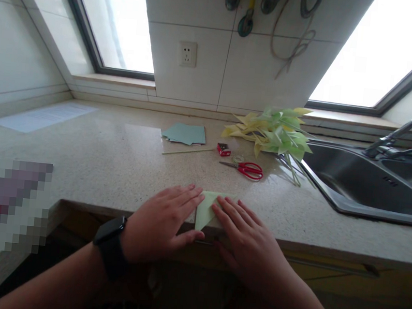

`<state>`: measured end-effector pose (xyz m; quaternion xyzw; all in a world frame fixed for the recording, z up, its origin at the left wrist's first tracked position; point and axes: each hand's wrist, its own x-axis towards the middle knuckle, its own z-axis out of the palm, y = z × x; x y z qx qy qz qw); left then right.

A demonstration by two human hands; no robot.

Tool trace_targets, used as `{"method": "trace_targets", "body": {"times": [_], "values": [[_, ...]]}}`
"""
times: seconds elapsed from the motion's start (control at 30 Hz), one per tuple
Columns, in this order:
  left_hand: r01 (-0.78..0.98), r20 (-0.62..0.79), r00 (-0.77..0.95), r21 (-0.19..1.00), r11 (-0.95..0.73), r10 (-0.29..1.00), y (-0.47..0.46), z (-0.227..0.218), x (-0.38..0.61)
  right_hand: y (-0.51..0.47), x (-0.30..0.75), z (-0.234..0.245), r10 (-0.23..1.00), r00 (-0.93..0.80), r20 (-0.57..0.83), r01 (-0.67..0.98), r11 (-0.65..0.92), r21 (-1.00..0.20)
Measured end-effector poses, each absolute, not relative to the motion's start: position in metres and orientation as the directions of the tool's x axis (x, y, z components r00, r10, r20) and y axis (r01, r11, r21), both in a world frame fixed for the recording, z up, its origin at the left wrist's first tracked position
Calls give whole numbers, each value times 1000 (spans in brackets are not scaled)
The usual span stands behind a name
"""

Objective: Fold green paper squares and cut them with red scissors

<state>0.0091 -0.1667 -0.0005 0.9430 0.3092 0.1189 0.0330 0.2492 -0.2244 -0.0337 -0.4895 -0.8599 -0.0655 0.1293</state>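
A pale green sheet of paper [205, 211], folded into a triangle, lies at the front edge of the counter. My left hand [166, 214] rests flat beside it, its fingertips touching the paper's left side and its thumb near the lower corner. Fingers stretched out, my right hand [240, 227] presses on the right part of the paper. Part of the paper is hidden under the right fingers. Both hands are open, and a dark watch [111, 233] sits on the left wrist.
Behind the hands lie red-handled scissors [250, 170], a small red box [224, 150], a roll of clear tape [238, 159], a thin stick [188, 151] and blue-green paper sheets [186, 133]. Several yellow and green paper pinwheels [279, 132] lie by the steel sink [353, 178]. A printed sheet [45, 115] lies far left.
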Motion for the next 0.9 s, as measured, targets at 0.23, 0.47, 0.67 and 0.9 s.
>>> {"method": "trace_targets", "body": {"times": [0.23,0.47,0.67,0.9], "values": [[547,158,820,67,-834,551,-155,-15,2,-225,250,-35,830,-473,295,866,500,-18],[555,152,821,16,-832,551,-157,-19,1,-227,247,-34,849,-446,285,880,473,-32],[606,204,781,-15,-795,591,-165,-19,6,-234,244,-24,811,-497,310,842,537,-54],[631,295,747,-32,-775,596,-176,-20,8,-238,249,-26,815,-500,294,839,540,-71]]}}
